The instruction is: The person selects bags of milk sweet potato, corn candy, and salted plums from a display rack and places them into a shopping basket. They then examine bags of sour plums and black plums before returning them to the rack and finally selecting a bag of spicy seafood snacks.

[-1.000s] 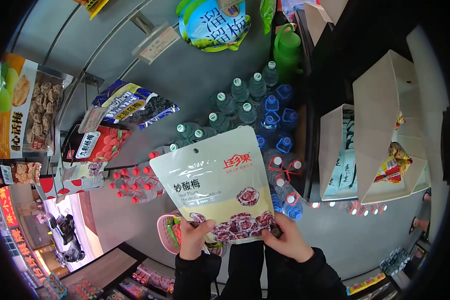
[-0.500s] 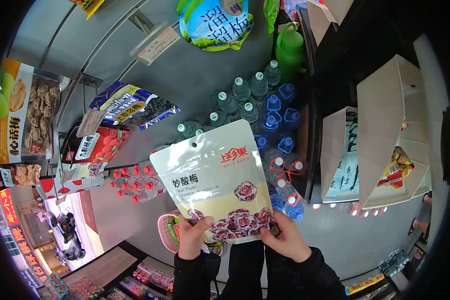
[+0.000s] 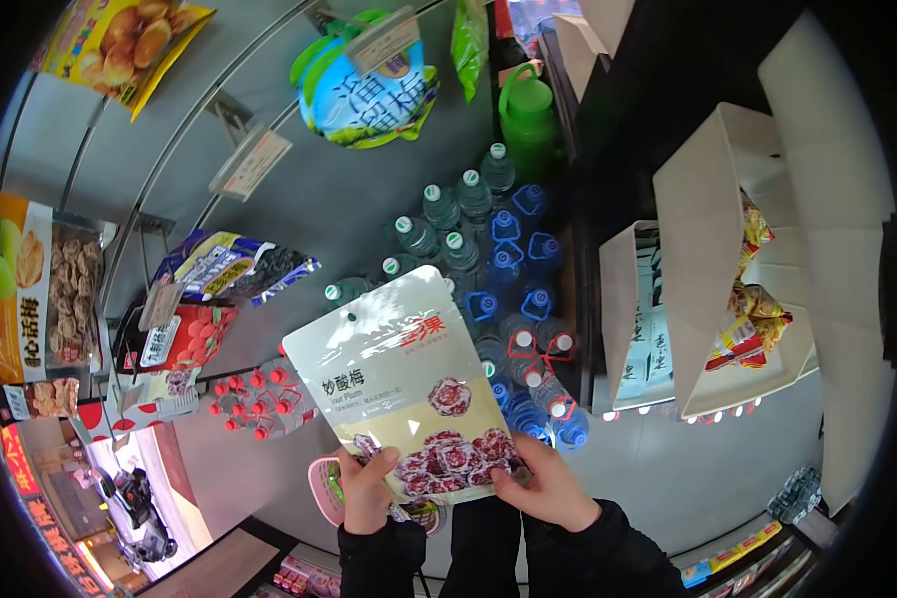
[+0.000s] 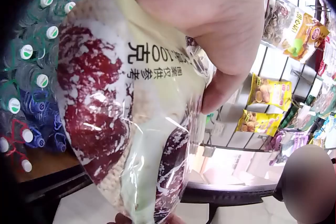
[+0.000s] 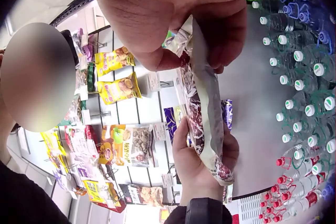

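Observation:
Both hands hold a pale green and cream pouch (image 3: 389, 379) with dark red plums printed on it, its front towards the head camera. The left hand (image 3: 367, 490) grips the lower left corner, thumb on the front. At the lower right corner the right hand (image 3: 553, 486) pinches the pouch, thumb in front and fingers behind. The left wrist view shows the pouch's bottom (image 4: 142, 98) close up beneath the left hand (image 4: 210, 14). Seen edge-on in the right wrist view, the pouch (image 5: 202, 98) lies between the right hand (image 5: 173, 19) and the left hand (image 5: 202, 166).
Snack bags hang on the wall rack at left, among them a blue one (image 3: 234, 267) and a red one (image 3: 174, 334). Bottles (image 3: 458, 249) stand beyond the pouch. White bins (image 3: 708, 299) are at right, and a pink basket (image 3: 319, 488) sits below the left hand.
The head view has shifted, so the rack's bags sit lower and a yellow bag shows more fully at upper left. The pouch appears lower and further left, held the same way in both hands.

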A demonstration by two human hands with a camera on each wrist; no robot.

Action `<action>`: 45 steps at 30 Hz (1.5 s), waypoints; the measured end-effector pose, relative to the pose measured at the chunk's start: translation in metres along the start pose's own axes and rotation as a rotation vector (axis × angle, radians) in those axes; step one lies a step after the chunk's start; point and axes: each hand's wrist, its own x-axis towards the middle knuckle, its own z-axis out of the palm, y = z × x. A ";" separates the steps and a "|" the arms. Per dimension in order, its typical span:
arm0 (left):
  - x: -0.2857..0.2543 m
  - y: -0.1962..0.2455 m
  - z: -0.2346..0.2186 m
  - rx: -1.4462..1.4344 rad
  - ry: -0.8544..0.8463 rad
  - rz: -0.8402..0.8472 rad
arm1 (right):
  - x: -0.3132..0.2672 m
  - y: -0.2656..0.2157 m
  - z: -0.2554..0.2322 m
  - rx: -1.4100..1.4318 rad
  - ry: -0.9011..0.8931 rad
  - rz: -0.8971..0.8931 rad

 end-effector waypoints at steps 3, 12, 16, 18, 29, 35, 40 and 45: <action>0.005 -0.002 0.005 -0.009 -0.025 0.010 | 0.000 -0.002 -0.005 0.002 0.035 -0.050; 0.014 0.001 0.032 0.014 -0.092 0.036 | -0.001 -0.006 -0.023 0.035 0.117 -0.102; 0.011 0.010 0.043 0.012 -0.130 0.035 | -0.004 -0.019 -0.029 0.008 0.119 -0.061; 0.004 0.019 0.047 0.003 -0.101 0.041 | -0.006 -0.023 -0.028 -0.015 0.132 -0.090; -0.039 0.060 0.010 0.025 -0.103 -0.015 | -0.025 -0.040 0.015 0.160 0.044 0.050; -0.057 0.054 -0.045 0.027 -0.102 -0.022 | -0.031 -0.033 0.054 0.133 -0.052 0.135; -0.066 0.036 -0.093 -0.031 0.007 0.005 | -0.031 -0.018 0.091 0.042 -0.158 0.157; -0.077 0.026 -0.134 -0.093 0.069 0.006 | -0.035 -0.005 0.127 -0.046 -0.213 0.144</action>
